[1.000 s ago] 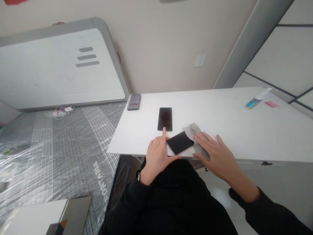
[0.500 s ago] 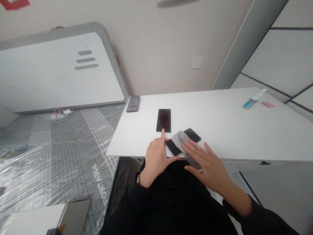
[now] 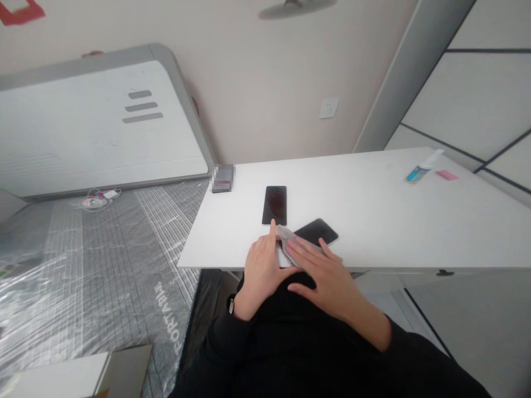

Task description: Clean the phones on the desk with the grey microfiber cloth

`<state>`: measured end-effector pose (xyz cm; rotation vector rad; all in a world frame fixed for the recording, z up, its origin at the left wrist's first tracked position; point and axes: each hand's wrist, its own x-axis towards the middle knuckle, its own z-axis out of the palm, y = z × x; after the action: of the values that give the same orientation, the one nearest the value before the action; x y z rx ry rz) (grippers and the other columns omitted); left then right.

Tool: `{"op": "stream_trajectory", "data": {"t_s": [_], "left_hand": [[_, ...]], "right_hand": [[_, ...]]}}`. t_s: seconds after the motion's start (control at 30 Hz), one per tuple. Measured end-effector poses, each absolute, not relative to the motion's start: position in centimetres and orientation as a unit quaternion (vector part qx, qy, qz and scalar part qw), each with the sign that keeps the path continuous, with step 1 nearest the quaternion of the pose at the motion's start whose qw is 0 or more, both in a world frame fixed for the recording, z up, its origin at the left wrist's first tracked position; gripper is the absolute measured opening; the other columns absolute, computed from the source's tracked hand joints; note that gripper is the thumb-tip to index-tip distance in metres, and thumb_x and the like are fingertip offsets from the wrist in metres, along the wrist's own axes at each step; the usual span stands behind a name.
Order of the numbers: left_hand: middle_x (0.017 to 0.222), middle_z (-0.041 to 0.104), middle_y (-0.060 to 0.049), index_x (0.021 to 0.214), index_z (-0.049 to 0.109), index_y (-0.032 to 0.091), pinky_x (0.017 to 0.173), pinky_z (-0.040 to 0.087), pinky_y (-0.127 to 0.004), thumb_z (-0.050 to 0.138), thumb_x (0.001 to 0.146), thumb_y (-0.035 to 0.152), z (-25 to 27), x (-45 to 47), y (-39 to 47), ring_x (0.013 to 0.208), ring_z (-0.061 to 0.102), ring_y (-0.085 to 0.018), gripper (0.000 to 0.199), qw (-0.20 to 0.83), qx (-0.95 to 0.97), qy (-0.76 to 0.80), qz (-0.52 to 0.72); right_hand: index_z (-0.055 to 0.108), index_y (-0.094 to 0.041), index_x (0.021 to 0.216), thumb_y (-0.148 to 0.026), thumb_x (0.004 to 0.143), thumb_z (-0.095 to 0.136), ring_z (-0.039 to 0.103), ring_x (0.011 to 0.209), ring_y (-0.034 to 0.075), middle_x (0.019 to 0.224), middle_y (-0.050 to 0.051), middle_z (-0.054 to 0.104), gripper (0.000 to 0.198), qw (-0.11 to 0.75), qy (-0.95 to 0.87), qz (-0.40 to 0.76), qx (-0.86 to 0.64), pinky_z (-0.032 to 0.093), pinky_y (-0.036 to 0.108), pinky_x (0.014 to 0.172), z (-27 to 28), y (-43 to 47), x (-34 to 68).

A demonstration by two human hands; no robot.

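Head view, and what draws my eye is the phone (image 3: 318,231) lying aslant near the close edge of the white surface (image 3: 385,221). Its face is glossy and nearly black, the corners rounded, with a thin pale rim catching light at the far right end. That end lies bare; the nearer left part is mostly covered by a cloth (image 3: 284,234), light grey, thin and creased, rising to a crumpled peak.

Flat on the cloth rests the right hand (image 3: 319,271), fingers stretched out and thumb well apart, so its grip is spread rather than pinching. The left hand (image 3: 262,266) sits at the phone's left end, grip spread too: forefinger pointing away, thumb reaching out along the near edge. Whether its tucked fingers touch the phone I can't tell.

Just beyond that forefinger lies a dark tablet (image 3: 274,205), upright to the wall, with a dull reddish sheen. Farther off, at the back left corner, sits a blurred grey box (image 3: 223,178). Well away to the right, a spray bottle (image 3: 420,170) with a blue label and white top lies beside a small pink pad (image 3: 447,174).
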<state>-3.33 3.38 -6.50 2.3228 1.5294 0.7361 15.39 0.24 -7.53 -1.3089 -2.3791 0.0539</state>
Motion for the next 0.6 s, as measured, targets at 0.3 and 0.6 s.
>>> {"op": "stream_trajectory", "data": {"t_s": [0.3, 0.6], "left_hand": [[0.12, 0.068, -0.012, 0.162, 0.002, 0.022, 0.092, 0.051, -0.046, 0.086, 0.075, 0.048, -6.4, -3.3, 3.4, 0.11, 0.066, -0.033, 0.124, 0.127, 0.798, 0.533, 0.252], [0.123, 0.068, -0.012, 0.161, 0.001, 0.021, 0.091, 0.052, -0.044, 0.085, 0.075, 0.048, -6.5, -3.4, 3.4, 0.11, 0.065, -0.032, 0.123, 0.114, 0.804, 0.53, 0.244]], "right_hand": [[0.041, -0.012, 0.155, -0.08, 0.092, 0.039, 0.041, 0.148, 0.034, 0.157, 0.016, 0.046, 0.093, 0.197, -0.871, 0.022, -0.449, 0.034, 0.064, 0.119, -7.3, 1.6, 15.2], [0.041, -0.012, 0.155, -0.082, 0.092, 0.032, 0.039, 0.148, 0.037, 0.156, 0.018, 0.047, 0.095, 0.215, -0.838, -0.004, -0.502, 0.032, 0.066, 0.118, -7.7, 1.8, 15.9]]}}
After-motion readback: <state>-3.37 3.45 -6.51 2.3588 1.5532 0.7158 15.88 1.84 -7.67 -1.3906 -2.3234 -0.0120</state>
